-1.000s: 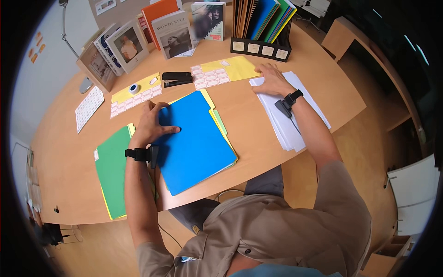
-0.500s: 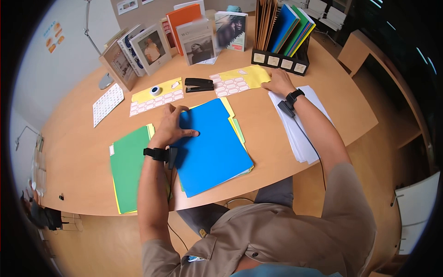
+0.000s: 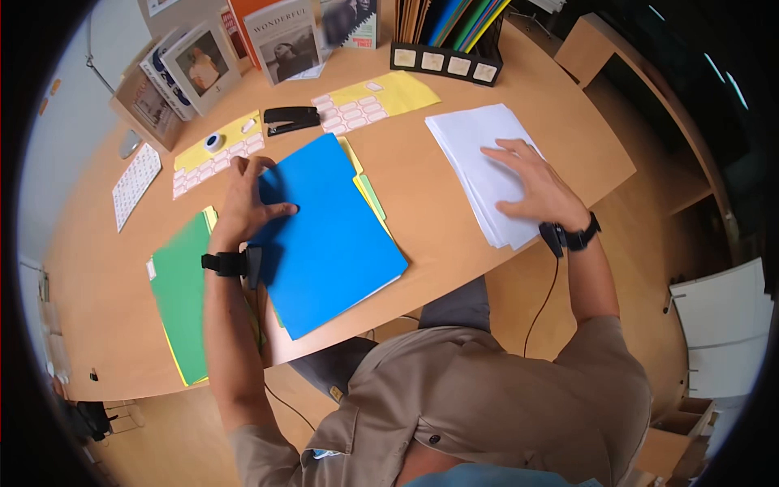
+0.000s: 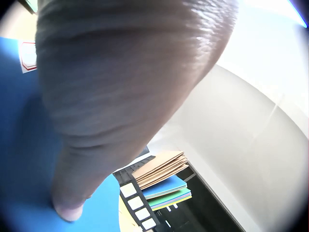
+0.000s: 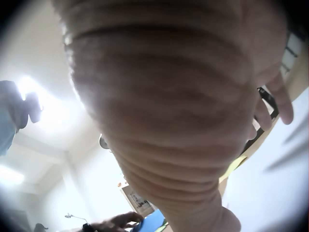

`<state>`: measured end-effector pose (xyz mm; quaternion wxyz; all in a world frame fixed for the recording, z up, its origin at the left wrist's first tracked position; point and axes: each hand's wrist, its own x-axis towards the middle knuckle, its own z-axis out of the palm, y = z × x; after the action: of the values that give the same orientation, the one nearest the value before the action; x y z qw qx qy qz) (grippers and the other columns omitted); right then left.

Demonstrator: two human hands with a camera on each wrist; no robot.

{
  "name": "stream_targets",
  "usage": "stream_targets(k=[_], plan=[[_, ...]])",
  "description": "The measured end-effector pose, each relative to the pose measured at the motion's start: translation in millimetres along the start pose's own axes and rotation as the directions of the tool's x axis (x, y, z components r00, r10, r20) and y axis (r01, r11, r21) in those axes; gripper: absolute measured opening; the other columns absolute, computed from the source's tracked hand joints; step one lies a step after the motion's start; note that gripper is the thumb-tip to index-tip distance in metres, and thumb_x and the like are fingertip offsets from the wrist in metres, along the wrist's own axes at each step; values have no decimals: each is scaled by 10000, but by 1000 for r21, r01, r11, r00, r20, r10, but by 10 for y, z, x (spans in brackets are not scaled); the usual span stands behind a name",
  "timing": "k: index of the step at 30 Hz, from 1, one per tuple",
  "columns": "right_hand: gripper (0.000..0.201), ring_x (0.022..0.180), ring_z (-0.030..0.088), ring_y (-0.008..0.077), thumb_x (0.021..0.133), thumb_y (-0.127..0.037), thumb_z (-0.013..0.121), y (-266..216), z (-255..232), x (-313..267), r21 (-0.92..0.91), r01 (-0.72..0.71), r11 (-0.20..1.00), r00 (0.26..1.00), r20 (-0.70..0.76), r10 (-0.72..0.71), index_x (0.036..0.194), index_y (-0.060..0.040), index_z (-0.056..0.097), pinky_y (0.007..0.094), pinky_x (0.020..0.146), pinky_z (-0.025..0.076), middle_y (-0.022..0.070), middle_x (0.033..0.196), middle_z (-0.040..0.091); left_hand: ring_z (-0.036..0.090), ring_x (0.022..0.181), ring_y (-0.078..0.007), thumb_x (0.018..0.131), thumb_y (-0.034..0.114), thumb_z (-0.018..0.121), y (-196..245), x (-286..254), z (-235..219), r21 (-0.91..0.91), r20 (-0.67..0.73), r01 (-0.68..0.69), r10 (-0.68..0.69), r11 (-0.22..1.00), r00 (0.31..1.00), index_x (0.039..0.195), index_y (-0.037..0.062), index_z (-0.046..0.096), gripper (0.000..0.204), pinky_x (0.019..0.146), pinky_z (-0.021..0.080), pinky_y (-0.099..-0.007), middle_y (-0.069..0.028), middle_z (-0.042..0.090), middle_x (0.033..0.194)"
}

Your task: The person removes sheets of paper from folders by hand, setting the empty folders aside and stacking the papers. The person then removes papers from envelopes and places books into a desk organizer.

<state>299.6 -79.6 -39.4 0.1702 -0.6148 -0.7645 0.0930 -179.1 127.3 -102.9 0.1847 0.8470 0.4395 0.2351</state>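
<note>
A blue folder (image 3: 329,243) lies on top of yellow and green ones at the desk's middle. My left hand (image 3: 247,203) rests at its upper left edge, thumb on the blue cover; the left wrist view shows the thumb (image 4: 70,193) on the blue surface, with a label near the folder's edge. My right hand (image 3: 540,183), fingers spread, is over the white paper stack (image 3: 479,174) at the right and holds nothing; whether it touches the sheets I cannot tell. In the right wrist view, finger shadows fall on the white paper (image 5: 285,179).
A green folder (image 3: 182,292) lies at the left. Behind are a black stapler (image 3: 290,120), yellow label sheets (image 3: 410,93), a small white roll (image 3: 213,143), a white card (image 3: 136,185), standing books (image 3: 284,45) and a black file holder (image 3: 445,63).
My right hand has drawn back from the yellow sheet and the paper's far edge to above the stack's near right part. My left hand stays on the blue folder. The head view has shifted.
</note>
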Motion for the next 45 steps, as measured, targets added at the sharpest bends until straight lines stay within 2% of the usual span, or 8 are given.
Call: stream_targets(k=[8, 22, 27, 30, 34, 38, 40, 45], plan=[[858, 1408, 489, 434, 683, -23, 795, -131, 3, -825, -199, -177, 964, 984, -33, 174, 1514, -141, 618, 483, 1185, 440, 225, 1558, 521, 547, 1294, -368, 675, 190, 1000, 119, 105, 15, -1, 45, -31, 31, 1000, 998, 1348, 65, 600, 793, 1148, 465, -465, -159, 593, 1278], [736, 1300, 577, 394, 767, -31, 762, -64, 112, -558, -199, -125, 972, 987, -124, 101, 1487, -98, 625, 460, 1112, 498, 201, 1453, 572, 635, 1180, -366, 739, 197, 973, 147, 57, -26, 21, 44, -27, 26, 999, 999, 1423, 90, 657, 760, 1055, 536, -453, -173, 614, 1286], [611, 1154, 681, 342, 832, -64, 771, -608, -121, -51, 120, 12, 993, 995, -98, 0, 1431, -43, 650, 397, 968, 561, 182, 1253, 681, 644, 1151, -368, 724, 201, 981, 166, 47, -19, 72, 28, -32, 30, 997, 999, 1413, 76, 683, 761, 1046, 537, -454, -171, 632, 1245], [470, 1039, 724, 301, 871, -100, 784, -870, 137, 431, 331, 154, 931, 981, -164, -104, 1326, -13, 705, 373, 884, 579, 168, 1058, 726, 639, 1224, -367, 734, 180, 969, 212, 42, -41, 60, 55, -1, -2, 998, 998, 1402, 81, 650, 747, 1079, 523, -456, -155, 636, 1279], [315, 867, 712, 238, 938, -119, 755, -1089, 814, 1223, 642, 110, 759, 985, -173, 4, 1222, 17, 738, 335, 809, 574, 127, 938, 735, 613, 1297, -370, 722, 131, 971, 197, 24, -5, -1, -11, -75, 75, 997, 997, 1345, 67, 607, 725, 1100, 508, -463, -154, 638, 1311], [307, 950, 728, 361, 914, -131, 785, -1152, 1120, 1667, 336, 1, 942, 994, -102, 35, 1139, 71, 735, 441, 882, 587, 205, 978, 740, 605, 1322, -361, 727, 144, 973, 190, 17, -2, -31, -1, -59, 60, 998, 998, 1365, 71, 599, 743, 1101, 507, -462, -159, 633, 1330], [302, 963, 720, 406, 892, -142, 808, -1147, 1299, 1708, 265, 107, 958, 965, -261, -36, 1098, 63, 727, 488, 906, 576, 223, 1021, 731, 612, 1291, -356, 734, 157, 971, 170, 18, -7, -37, 6, -46, 46, 998, 999, 1389, 77, 600, 757, 1093, 507, -458, -155, 629, 1309], [287, 946, 724, 404, 872, -131, 817, -1296, 1373, 1590, 109, 259, 960, 899, -390, -198, 1083, 34, 716, 474, 862, 585, 223, 1044, 733, 626, 1180, -342, 759, 207, 964, 190, -7, -35, -6, 74, 21, -20, 1000, 997, 1466, 104, 601, 802, 1064, 511, -447, -142, 609, 1232]])
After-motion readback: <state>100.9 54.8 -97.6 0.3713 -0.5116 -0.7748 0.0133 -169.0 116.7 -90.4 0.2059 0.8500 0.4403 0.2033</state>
